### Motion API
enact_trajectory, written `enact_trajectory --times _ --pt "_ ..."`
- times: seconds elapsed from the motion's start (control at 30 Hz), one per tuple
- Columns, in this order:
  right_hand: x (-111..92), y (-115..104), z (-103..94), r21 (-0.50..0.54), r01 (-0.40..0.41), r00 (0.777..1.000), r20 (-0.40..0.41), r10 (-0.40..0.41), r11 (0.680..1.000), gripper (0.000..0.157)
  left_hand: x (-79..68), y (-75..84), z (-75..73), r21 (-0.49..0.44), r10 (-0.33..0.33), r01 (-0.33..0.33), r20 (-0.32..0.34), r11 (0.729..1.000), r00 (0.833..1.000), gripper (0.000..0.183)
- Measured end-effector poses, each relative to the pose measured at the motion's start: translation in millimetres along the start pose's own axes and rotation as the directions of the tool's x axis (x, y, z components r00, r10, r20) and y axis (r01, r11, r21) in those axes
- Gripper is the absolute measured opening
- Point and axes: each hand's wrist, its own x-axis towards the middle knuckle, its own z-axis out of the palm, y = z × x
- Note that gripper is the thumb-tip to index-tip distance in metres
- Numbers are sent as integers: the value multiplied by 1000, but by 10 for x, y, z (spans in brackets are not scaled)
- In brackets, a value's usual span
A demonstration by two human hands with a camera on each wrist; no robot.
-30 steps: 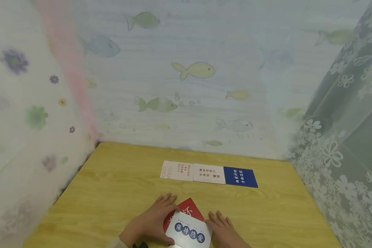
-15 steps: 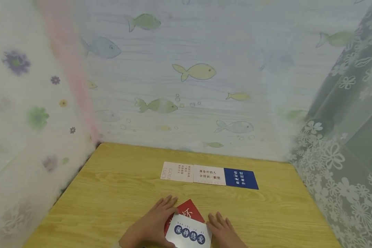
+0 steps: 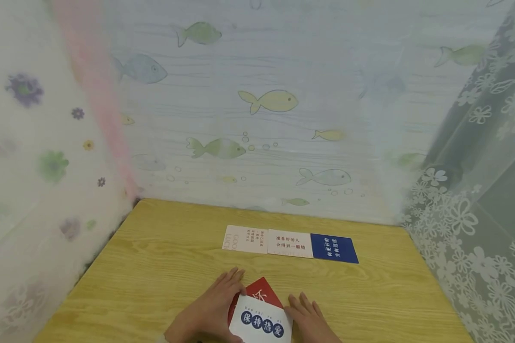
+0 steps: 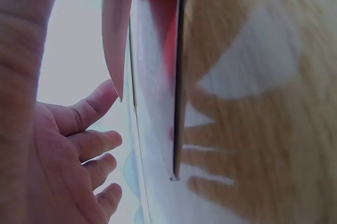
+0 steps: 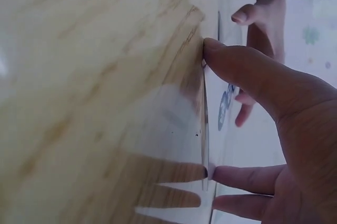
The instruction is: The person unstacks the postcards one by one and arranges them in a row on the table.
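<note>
A white card with four blue circles of lettering lies partly over a red card, whose upper part shows beyond it. My left hand holds the white card at its left side, index finger near the top corner and thumb near the bottom one. On the other side, my right hand holds its right edge. In the right wrist view, the thumb and fingertips of that hand span the card's edge. The left wrist view shows the red card close beside my left fingers.
Farther back on the wood-grain table lie a pale pink card, a white lettered card and a dark blue card in a row. Behind stands a fish-patterned wall covering; lace curtain hangs on the right.
The head view has tipped up slightly, so the table sits a little lower in it. Hands and cards keep nearly the same places.
</note>
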Motion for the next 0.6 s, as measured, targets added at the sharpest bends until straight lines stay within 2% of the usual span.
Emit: enact_trajectory --times 0.23,0.4,0.5,0.6 --pt "63 -32 -36 -20 24 998 -52 -25 1000 90 -53 8 -79 13 26 -26 -45 1000 999 87" --pt "79 -55 -94 -10 67 991 -116 -68 998 93 -106 -55 -123 22 65 -63 -96 998 993 87" --pt "85 -59 -111 -16 100 979 -174 -102 995 99 -136 -102 -153 11 72 -71 -122 997 990 85" --pt "102 -59 -105 -94 155 948 -265 -174 984 99 -156 -124 -204 -3 58 -59 -148 998 987 86"
